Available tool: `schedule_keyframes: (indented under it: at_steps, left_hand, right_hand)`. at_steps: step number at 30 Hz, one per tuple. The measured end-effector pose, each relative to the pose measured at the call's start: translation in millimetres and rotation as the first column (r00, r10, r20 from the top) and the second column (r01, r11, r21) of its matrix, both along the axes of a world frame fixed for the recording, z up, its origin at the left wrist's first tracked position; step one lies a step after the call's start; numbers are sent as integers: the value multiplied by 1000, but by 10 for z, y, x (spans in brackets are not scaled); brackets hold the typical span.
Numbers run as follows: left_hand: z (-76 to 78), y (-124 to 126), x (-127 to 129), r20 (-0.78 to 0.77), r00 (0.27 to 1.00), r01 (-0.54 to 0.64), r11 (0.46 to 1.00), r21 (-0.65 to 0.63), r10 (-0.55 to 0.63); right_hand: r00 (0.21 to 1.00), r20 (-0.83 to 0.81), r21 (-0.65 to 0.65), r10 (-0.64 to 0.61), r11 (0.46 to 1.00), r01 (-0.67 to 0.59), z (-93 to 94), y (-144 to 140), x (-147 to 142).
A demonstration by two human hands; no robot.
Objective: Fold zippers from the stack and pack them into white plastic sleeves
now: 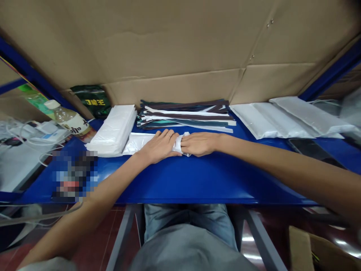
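A white translucent plastic bag (141, 141) lies flat on the blue table in front of me. My left hand (162, 146), with a ring on one finger, holds the bag near its right end. At that open end, the fingers of my right hand (199, 143) are curled and partly hidden by the crumpled plastic. Whether anything else is between them I cannot tell. Just behind my hands lies a pile of zippers (186, 117) in white, brown, dark green and black. A stack of similar flat white bags (114, 128) is left of my left hand.
Several filled white packets (270, 118) overlap at the right, near a dark phone (313, 150). At the left stand a drink bottle (70, 120), a dark green pouch (93, 99) and white cables (34, 131). A cardboard wall (175, 45) closes the back. An open carton (324, 250) sits below right.
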State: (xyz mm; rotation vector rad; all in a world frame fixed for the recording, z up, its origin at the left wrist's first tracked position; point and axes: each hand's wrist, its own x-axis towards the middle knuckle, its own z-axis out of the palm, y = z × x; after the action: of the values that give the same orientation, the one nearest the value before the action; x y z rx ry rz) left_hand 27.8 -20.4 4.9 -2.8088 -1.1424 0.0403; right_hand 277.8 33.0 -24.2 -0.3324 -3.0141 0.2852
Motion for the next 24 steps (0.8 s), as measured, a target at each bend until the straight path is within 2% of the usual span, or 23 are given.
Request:
schedule_keyframes:
  at_steps: [4, 8, 9, 11, 13, 15, 16, 20, 22, 24]
  left_hand:
    - [-34, 28, 92, 9, 1000, 23, 1000, 16, -23]
    - [104, -113, 129, 108, 994, 16, 1000, 23, -18]
    - [158, -183, 101, 131, 991, -35, 999, 42, 29]
    - [245, -340, -4, 163, 961, -240, 967, 89, 223]
    - [260, -485, -142, 181, 865, -491, 864, 116, 467]
    - [188, -585, -254, 152, 781, -621, 779, 86, 605]
    - [128, -616, -286, 128, 764, -642, 764, 54, 633]
    - [-96, -655, -261, 115, 757, -637, 766, -87, 643]
    - [-107, -651, -202, 135, 746, -645, 758, -93, 652]
    - [-40, -626, -141, 141, 752, -640, 764, -77, 644]
  right_hand:
    - [997, 73, 4, 3, 1000, -3, 42, 13, -87]
    - [998, 55, 93, 1, 996, -6, 74, -148, 114]
    - [1000, 0, 96, 9, 995, -9, 70, -198, 208]
    - [985, -174, 65, -2, 998, 14, 42, -292, 411]
    - [932, -356, 4, -68, 997, 75, 0, -367, 579]
    - [891, -437, -45, -125, 992, 117, -39, -416, 662]
    - [891, -436, -53, -127, 992, 115, -50, -431, 667]
    - [942, -329, -24, -66, 998, 61, -28, -451, 568]
    - [948, -313, -24, -61, 998, 57, 7, -458, 539]
    - [934, -347, -41, -83, 996, 73, 39, -473, 550]
